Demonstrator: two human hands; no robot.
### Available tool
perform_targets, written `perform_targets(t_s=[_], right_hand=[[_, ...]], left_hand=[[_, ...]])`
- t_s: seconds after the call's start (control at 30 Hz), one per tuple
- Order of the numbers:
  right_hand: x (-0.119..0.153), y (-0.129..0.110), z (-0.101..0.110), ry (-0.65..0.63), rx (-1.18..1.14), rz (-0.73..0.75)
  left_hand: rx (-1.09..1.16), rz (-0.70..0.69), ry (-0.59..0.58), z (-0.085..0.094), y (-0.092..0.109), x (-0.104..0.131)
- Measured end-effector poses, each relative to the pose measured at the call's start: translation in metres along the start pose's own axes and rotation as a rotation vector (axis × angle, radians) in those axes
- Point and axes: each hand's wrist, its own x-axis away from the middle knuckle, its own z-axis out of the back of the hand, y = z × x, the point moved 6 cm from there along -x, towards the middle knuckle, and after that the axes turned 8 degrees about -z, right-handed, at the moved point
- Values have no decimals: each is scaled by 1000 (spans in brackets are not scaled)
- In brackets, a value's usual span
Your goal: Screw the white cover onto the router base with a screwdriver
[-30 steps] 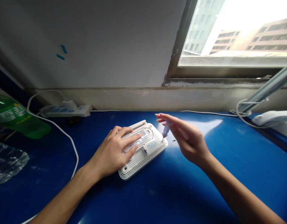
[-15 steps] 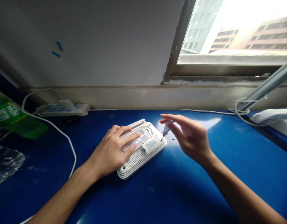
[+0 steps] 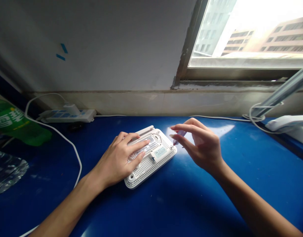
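A white plastic router (image 3: 141,169) lies with its perforated, labelled underside up on the blue table. My left hand (image 3: 120,156) rests flat on it, fingers spread over the label. In my right hand (image 3: 199,141) a small screwdriver (image 3: 180,134) with a translucent purplish handle is pinched between thumb and fingers. Its tip points down at the round screw hole in the router's right corner; whether it sits in a screw cannot be made out. A small dark screw (image 3: 183,147) lies on the table by my right thumb, partly hidden.
A power strip (image 3: 86,116) with a white plug stands at the back left, its white cable (image 3: 67,142) curving past my left forearm. A green bottle (image 3: 20,123) and clear plastic (image 3: 10,171) lie far left. A metal pole (image 3: 281,90) and white device (image 3: 287,123) are at right.
My right fingers have shifted on the screwdriver handle, which leans more and is more covered by them. My left hand and the router stay in place; the view has moved slightly.
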Motion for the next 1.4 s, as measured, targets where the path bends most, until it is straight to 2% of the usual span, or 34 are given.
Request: perform_targets(t_s=[0.07,0.23,0.43,0.5,0.63,0.9,1.07,1.13,1.27,1.33,1.4], right_hand=[[0,2,1,12,12,-4],[1,2,-6,-127,-92,9],[1,2,3,32,24,10],[1,2,2,14,28,13],[1,0,-4,-106,-45,38],[-1,-1,3,44,56,20],[-2,-2,-5,-110,-40,48],[-1,-3,-5,-102,-50,45],[1,-1,1,24,42,4],[1,1,1,15,54,-10],[0,0,-3,-61,20,7]], left_hand=[[2,1,3,0,0,0],[2,-9,12,1,1,0],[1,0,1,0,1,0],[0,0,-1,0,1,0],[4,-3,0,0,1,-1],[2,0,6,0,1,1],[4,-14,8,0,1,0],[1,-13,7,0,0,0],[-2,-8,11,1,1,-1],[-3,-11,15,1,1,-1],[-3,-14,16,1,1,0]])
